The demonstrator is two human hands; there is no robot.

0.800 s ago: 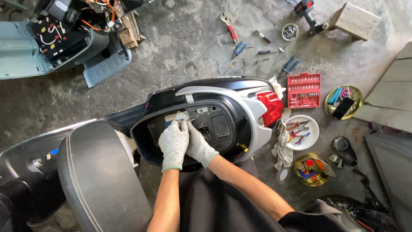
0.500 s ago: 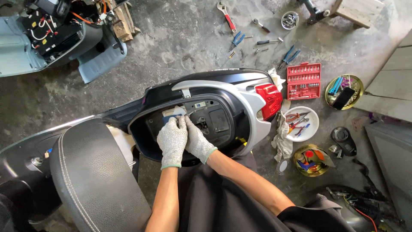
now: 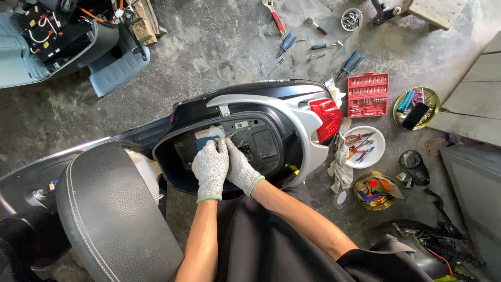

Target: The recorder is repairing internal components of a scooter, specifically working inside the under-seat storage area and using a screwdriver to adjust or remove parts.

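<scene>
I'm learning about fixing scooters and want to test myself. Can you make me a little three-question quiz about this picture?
1. True or false: both hands, the left hand and the right hand, wear grey knit gloves.
2. Which colour is the socket set case lying on the concrete floor? A) blue B) red C) green
3. Fill the gap: the hands reach into the open under-seat compartment of the scooter, and the black seat is flipped ____.

Key
1. True.
2. B, red; it lies past the red tail light.
3. Open (raised); it lies to the left hand's side.
</scene>
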